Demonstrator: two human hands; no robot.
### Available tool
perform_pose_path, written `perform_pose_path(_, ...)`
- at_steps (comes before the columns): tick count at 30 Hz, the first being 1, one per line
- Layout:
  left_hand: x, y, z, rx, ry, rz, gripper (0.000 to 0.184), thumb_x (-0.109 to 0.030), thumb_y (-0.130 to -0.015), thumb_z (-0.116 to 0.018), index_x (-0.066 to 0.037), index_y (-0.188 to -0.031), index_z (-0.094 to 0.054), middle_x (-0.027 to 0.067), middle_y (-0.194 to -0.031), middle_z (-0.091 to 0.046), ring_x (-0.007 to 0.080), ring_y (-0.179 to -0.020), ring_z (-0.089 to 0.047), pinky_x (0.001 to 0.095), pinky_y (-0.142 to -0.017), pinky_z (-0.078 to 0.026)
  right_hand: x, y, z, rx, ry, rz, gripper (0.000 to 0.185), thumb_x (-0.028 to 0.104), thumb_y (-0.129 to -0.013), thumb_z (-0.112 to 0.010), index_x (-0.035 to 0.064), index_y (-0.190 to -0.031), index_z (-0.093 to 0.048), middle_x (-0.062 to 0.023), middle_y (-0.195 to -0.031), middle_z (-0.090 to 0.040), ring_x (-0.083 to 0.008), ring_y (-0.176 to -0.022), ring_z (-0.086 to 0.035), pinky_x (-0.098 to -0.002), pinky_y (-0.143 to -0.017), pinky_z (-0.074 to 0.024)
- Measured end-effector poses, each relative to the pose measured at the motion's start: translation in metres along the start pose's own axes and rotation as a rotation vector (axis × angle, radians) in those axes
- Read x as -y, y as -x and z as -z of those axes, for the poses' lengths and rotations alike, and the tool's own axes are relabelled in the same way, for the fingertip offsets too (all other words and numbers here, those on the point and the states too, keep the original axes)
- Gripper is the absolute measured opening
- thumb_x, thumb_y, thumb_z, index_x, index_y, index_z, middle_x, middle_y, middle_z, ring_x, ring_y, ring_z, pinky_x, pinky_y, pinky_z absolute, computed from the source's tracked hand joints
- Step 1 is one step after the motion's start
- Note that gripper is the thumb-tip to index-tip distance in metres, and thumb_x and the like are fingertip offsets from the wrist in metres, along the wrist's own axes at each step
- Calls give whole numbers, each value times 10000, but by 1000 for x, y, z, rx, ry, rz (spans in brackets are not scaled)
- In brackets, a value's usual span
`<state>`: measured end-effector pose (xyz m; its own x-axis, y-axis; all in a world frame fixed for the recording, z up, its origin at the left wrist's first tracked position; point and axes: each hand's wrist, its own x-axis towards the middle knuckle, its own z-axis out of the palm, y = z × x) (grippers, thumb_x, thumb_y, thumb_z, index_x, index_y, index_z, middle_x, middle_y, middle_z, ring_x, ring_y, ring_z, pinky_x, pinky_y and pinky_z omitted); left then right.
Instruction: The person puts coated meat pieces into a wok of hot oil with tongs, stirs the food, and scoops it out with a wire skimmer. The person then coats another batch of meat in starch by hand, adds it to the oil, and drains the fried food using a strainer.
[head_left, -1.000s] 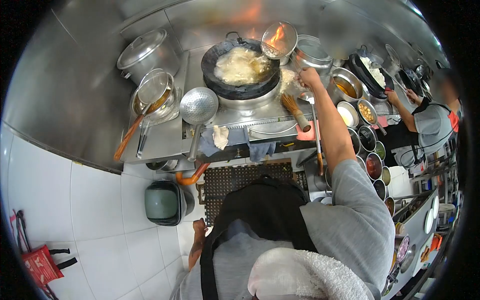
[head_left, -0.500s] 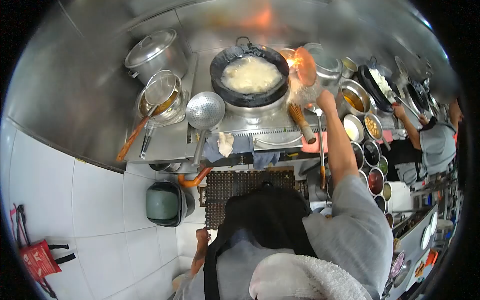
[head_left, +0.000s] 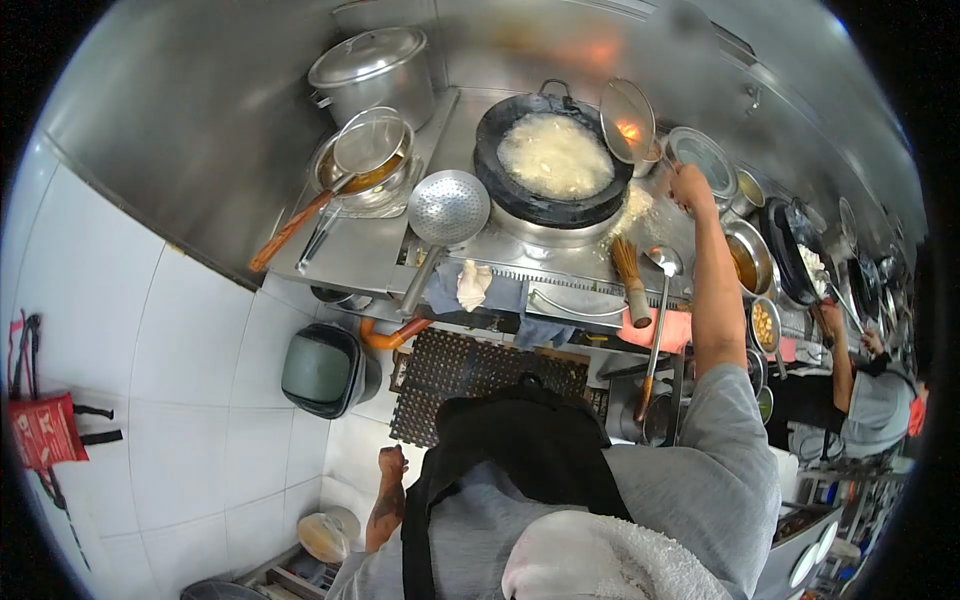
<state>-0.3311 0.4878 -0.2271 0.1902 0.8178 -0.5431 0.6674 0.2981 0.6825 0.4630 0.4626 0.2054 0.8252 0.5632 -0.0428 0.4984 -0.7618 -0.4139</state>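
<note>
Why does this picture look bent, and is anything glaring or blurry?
Head view: wide-angle distortion bows the white tiles, and the corners go black; orange flame glares behind the strainer and reflects on the steel wall; a smudge blurs part of that wall, cause unclear.

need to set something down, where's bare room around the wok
Bare steel counter lies between the slim metal handle and the perforated skimmer; a narrower stovetop strip shows between the lidded pot and the wok. Right of the wok is crowded: brush, ladle, steel pan, right hand and strainer.
</note>
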Motion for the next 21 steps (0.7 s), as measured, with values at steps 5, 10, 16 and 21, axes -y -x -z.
perform_pose_path(5, 16, 22, -10, -62, 42, -100, 204, -226, -818, -524, -28, -861, -533, 84, -656, -539, 214, -509, -566, 346, -427, -455, -53, -34, -104, 459, -684, -167, 133, 122, -841, -469, 55, -731, -503, -2, -514, -456, -101, -348, -380, -265, -300, -279)
perform_pose_path(10, 53, 35, 1, -23, -873, -556, 208, -222, -760, -619, -42, -706, -530, 79, -553, -567, 210, -472, -575, 336, -402, -439, -20, 11, -155, 631, -1198, -276, 83, 130, -924, -458, 67, -897, -505, 17, -614, -463, -36, -385, -309, -191, -299, -220)
perform_pose_path(16, 25, 40, 16, 112, -680, -200, 200, -179, -778, -572, 2, -696, -542, 106, -570, -580, 218, -470, -588, 333, -381, -447, -11, 66, -142, 535, -1195, -201, 160, 136, -925, -476, 32, -1045, -487, 4, -744, -487, -24, -434, -340, -163, -310, -230)
perform_pose_path(21, 26, 9, 13, 20, -229, -38, 198, -181, -788, -557, 4, -718, -542, 111, -583, -573, 226, -479, -586, 335, -385, -445, -10, 84, -115, 421, -1190, -217, 129, 137, -921, -441, 60, -820, -462, 19, -588, -447, -26, -373, -316, -191, -288, -211)
